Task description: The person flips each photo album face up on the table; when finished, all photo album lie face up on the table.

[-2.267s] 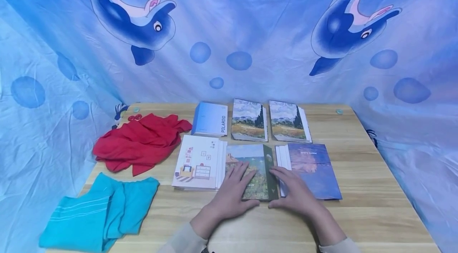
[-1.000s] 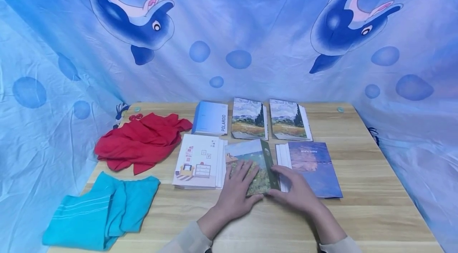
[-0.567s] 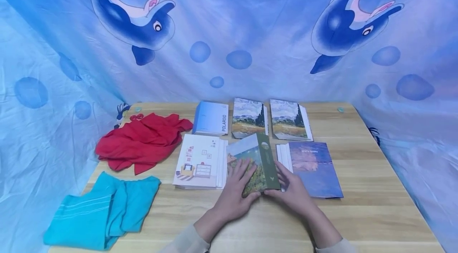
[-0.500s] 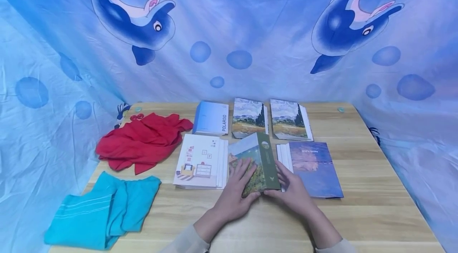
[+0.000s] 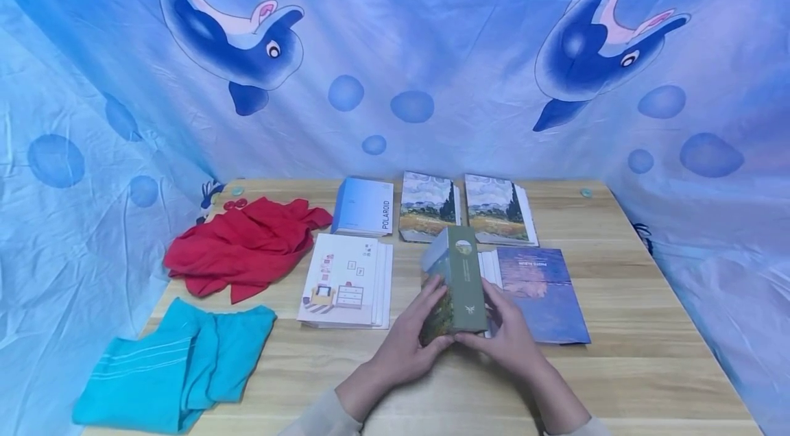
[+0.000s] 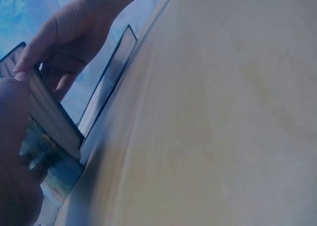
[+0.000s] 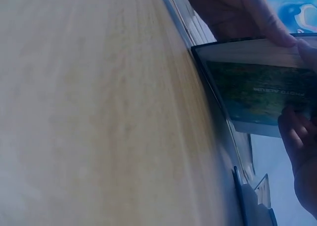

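Note:
A photo album (image 5: 467, 285) with a dark green spine and a painted landscape cover stands tilted up on the table in the head view, its spine facing upward. On its left side my left hand (image 5: 410, 333) holds it, fingers on the cover and thumb at the near edge. My right hand (image 5: 509, 330) grips the other side, thumb close to the left thumb. In the left wrist view the page block of the album (image 6: 54, 112) shows between both hands. The right wrist view shows the album's cover (image 7: 262, 89) with fingers against it.
A white album (image 5: 339, 282) lies left of the hands, a purple-blue album (image 5: 540, 292) right. Behind are a blue Polaroid album (image 5: 364, 206) and two landscape-covered albums (image 5: 427, 206). Red cloth (image 5: 247, 244) and turquoise cloth (image 5: 175, 364) lie at the left. A dolphin-printed curtain (image 5: 395, 45) hangs behind.
The green-spined album lay flat; its spine side has been raised, and it now stands tilted between both hands, shifted away from the white album. My right fingers have moved round its right side.

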`<action>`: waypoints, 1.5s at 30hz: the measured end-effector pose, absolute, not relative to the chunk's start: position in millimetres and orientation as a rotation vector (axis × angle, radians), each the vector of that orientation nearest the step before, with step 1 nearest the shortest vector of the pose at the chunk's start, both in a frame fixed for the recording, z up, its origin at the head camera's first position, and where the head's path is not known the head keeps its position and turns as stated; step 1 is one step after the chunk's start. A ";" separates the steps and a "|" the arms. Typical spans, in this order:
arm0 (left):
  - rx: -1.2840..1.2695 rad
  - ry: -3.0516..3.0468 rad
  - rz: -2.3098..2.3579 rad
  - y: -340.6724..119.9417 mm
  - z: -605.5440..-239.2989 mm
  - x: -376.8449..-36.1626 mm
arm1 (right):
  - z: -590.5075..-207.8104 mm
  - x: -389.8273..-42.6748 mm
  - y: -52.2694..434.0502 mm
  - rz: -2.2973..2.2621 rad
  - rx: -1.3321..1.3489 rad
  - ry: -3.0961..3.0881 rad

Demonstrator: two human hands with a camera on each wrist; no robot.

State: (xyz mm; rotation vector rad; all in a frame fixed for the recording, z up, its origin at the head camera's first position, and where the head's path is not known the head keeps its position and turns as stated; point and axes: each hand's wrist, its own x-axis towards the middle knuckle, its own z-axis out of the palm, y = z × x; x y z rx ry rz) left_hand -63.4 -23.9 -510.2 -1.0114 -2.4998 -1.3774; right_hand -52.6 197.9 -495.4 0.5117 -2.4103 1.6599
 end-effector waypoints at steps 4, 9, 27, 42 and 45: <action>-1.006 -2.486 -1.423 -24.2 -506.6 -64.1 | -494.0 -53.6 196.3 1.616 0.541 -2.388; -1.011 -2.446 -1.471 -24.9 -505.2 -66.5 | -491.2 -55.4 193.2 1.549 0.609 -2.370; -1.013 -2.316 -1.393 -38.2 -501.4 -75.0 | -497.7 -66.0 187.2 1.491 0.677 -2.545; -0.983 -2.436 -1.255 -63.3 -487.3 -83.0 | -494.0 -70.8 185.7 1.201 0.706 -2.732; -0.925 -2.494 -1.223 -67.8 -488.6 -80.9 | -493.5 -69.4 185.9 1.141 0.653 -2.811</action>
